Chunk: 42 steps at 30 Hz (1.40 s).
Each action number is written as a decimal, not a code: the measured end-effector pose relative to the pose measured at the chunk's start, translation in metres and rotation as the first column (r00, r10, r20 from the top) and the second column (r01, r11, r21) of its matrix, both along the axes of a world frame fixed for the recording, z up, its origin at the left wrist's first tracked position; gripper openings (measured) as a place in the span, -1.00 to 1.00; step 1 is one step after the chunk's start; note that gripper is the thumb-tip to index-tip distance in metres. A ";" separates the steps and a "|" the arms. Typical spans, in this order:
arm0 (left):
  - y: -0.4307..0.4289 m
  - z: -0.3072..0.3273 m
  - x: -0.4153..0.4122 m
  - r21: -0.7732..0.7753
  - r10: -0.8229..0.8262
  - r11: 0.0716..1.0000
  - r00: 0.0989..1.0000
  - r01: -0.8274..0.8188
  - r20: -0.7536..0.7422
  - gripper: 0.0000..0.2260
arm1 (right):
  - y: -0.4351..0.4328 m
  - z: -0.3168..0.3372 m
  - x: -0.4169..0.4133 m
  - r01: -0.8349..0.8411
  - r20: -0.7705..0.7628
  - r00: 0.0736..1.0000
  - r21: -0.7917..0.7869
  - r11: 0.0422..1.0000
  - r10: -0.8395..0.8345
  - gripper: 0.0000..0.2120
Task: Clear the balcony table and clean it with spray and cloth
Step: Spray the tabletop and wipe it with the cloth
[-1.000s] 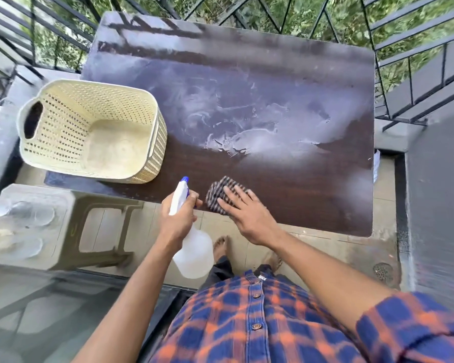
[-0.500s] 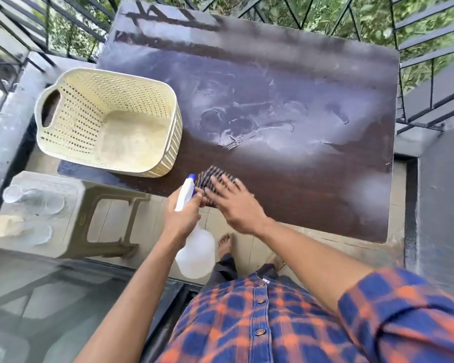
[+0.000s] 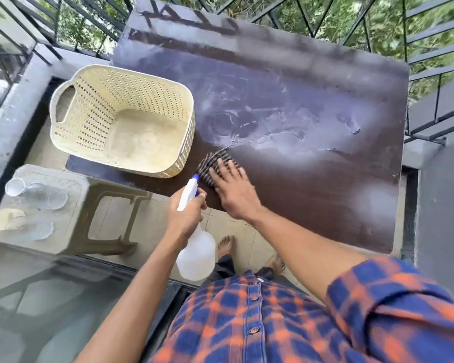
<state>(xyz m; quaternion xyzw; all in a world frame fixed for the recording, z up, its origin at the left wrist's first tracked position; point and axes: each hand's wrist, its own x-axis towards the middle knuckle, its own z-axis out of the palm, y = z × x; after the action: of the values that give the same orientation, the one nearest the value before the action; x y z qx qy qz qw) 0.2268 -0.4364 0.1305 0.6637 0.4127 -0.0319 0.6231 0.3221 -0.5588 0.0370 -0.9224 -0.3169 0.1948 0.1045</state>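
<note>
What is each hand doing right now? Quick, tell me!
Left hand: closed around the spray bottle.
Right hand: open, fingers flat, pressing the cloth on the table.

A black metal railing (image 3: 425, 134) runs across the top of the frame and down both upper corners, its bars straight and diagonal. Behind it, dense green foliage (image 3: 388, 24) fills the gaps. A grey concrete ledge (image 3: 13, 106) slants down the left edge beneath the bars. A plain grey wall (image 3: 443, 205) takes the right edge from mid-height downward. The floor (image 3: 152, 208) is laid with pale beige tiles. At centre left stands a grey-beige plastic stool (image 3: 71, 195). A reflective glass pane (image 3: 50, 297) with a dark frame fills the lower left; what it belongs to is unclear. Daylight is soft and even, without hard shadows.
</note>
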 end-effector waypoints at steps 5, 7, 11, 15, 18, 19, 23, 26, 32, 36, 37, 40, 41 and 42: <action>-0.005 0.002 0.011 -0.002 -0.045 0.999 0.999 0.045 0.027 -0.89 | -0.056 -0.003 -0.042 -0.127 0.034 0.991 0.024 0.992 0.126 -0.49; -0.004 0.004 0.017 -0.009 -0.088 0.996 0.995 0.089 0.037 -0.89 | -0.082 -0.005 -0.021 -0.057 0.038 0.998 -0.024 0.998 0.058 -0.50; -0.005 0.009 0.028 -0.013 -0.128 0.992 0.991 0.129 0.024 -0.80 | -0.094 -0.001 0.045 0.200 0.046 0.979 -0.088 0.976 -0.196 -0.48; -0.008 0.011 0.041 0.002 -0.124 0.992 0.992 0.124 0.019 -0.84 | -0.052 0.002 0.082 0.237 0.045 0.971 -0.072 0.969 -0.234 -0.49; -0.012 0.012 0.051 0.002 -0.071 0.997 0.997 0.071 0.011 -0.90 | -0.028 -0.001 0.070 0.027 0.015 1.000 -0.047 0.999 -0.026 -0.50; -0.013 0.012 0.054 0.009 -0.050 0.999 0.999 0.050 0.005 -0.89 | -0.029 -0.001 0.062 -0.074 0.019 0.997 -0.035 0.997 0.075 -0.51; -0.018 0.009 0.072 0.022 -0.020 1.000 1.000 0.020 -0.023 -0.84 | -0.067 -0.006 0.062 -0.321 0.068 0.945 0.020 0.947 0.319 -0.54; -0.019 0.011 0.086 0.000 -0.025 1.000 0.999 0.025 -0.028 -0.78 | -0.077 -0.006 0.107 -0.233 0.092 0.968 -0.019 0.972 0.234 -0.52; -0.019 0.015 0.113 -0.010 -0.006 1.000 0.999 0.005 -0.040 -0.75 | -0.011 0.000 0.191 0.014 0.118 0.993 -0.027 1.000 -0.011 -0.51; -0.019 0.011 0.126 -0.015 0.054 0.998 0.997 -0.055 -0.056 -0.83 | -0.002 -0.003 0.157 -0.155 0.129 0.980 0.017 0.988 0.152 -0.52; -0.019 0.010 0.129 -0.020 0.078 0.997 0.995 -0.080 -0.066 -0.86 | -0.016 -0.005 0.143 -0.256 0.136 0.959 0.038 0.966 0.249 -0.52; -0.020 0.010 0.136 -0.021 0.064 0.998 0.996 -0.066 -0.067 -0.85 | -0.067 -0.012 0.135 -0.436 0.199 0.889 0.088 0.896 0.413 -0.54; -0.020 0.010 0.139 -0.025 0.040 0.999 0.998 -0.041 -0.053 -0.81 | -0.076 -0.014 0.149 -0.423 0.205 0.893 0.080 0.903 0.400 -0.54; -0.021 0.012 0.141 -0.032 0.031 0.999 0.999 -0.032 -0.037 -0.78 | -0.078 -0.014 0.168 -0.382 0.195 0.910 0.057 0.922 0.365 -0.53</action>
<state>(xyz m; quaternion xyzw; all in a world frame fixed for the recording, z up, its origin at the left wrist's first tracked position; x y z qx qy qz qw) 0.3674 -0.4573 0.1421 0.6463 0.4339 -0.0410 0.6264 0.4898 -0.6372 0.0228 -0.8525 -0.5044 0.1115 0.0793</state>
